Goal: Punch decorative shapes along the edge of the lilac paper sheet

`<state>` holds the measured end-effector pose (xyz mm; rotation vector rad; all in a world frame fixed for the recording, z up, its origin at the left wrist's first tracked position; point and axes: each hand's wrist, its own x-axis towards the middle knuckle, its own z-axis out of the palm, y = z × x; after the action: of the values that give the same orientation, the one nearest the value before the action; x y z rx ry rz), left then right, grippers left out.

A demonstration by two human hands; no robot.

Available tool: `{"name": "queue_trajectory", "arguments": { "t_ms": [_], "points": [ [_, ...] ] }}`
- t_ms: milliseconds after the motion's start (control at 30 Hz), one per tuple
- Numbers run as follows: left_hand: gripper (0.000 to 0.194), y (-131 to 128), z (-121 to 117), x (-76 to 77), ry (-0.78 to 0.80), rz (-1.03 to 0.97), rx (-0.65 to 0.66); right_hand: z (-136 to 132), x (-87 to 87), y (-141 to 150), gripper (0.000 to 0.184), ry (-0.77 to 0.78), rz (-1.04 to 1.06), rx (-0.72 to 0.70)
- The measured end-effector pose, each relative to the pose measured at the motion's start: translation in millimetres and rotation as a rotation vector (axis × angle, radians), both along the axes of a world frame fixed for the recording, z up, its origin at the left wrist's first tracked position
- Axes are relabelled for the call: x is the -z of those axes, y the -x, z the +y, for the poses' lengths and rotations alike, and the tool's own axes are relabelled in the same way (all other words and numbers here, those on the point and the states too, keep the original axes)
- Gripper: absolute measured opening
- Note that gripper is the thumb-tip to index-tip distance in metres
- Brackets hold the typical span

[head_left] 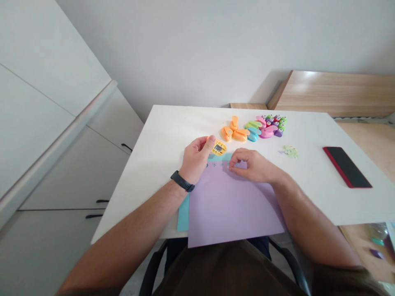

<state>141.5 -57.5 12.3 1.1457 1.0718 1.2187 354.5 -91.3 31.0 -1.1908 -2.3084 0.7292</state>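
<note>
My left hand [198, 154] grips a yellow craft paper punch [219, 148] between thumb and fingers, its gridded underside facing me. My right hand [251, 164] is closed in a pinch just over the top edge of a purple sheet of paper [234, 205]. What its fingertips hold, if anything, is too small to make out. Small punched shapes run along the sheet's top edge, with turquoise showing through them. Beneath the purple sheet lies a turquoise sheet [183, 213], visible along the left side and top. The purple sheet's lower edge hangs past the table's front.
Orange punches [240, 135], a blue punch [253, 134] and a pink punch [268, 131] sit at the back of the white table [148, 164]. Several small punches [276, 123] cluster beside them. Pale green paper bits [290, 151] lie right, near a black, red-edged phone-like slab [347, 166].
</note>
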Motion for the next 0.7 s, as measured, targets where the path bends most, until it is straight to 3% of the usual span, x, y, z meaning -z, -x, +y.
{"name": "queue_trajectory", "arguments": {
  "t_ms": [200, 367, 533, 700],
  "points": [
    [0.055, 1.9, -0.6, -0.2, 0.01, -0.005, 0.001, 4.8, -17.5, -48.9, 0.01, -0.009, -0.116, 0.36],
    [0.059, 2.6, -1.5, -2.0, 0.016, -0.003, 0.008, -2.0, -22.8, -109.7, 0.019, 0.002, -0.419, 0.646],
    [0.059, 3.0, -2.7, -5.4, 0.009, 0.012, 0.023, -6.1, -8.7, -161.3, 0.027, 0.111, -0.657, 0.772],
    [0.057, 2.7, -4.4, -2.6, -0.012, -0.011, 0.048, -10.0, 4.4, -177.9, 0.027, 0.092, -0.636, 0.808]
  ]
}}
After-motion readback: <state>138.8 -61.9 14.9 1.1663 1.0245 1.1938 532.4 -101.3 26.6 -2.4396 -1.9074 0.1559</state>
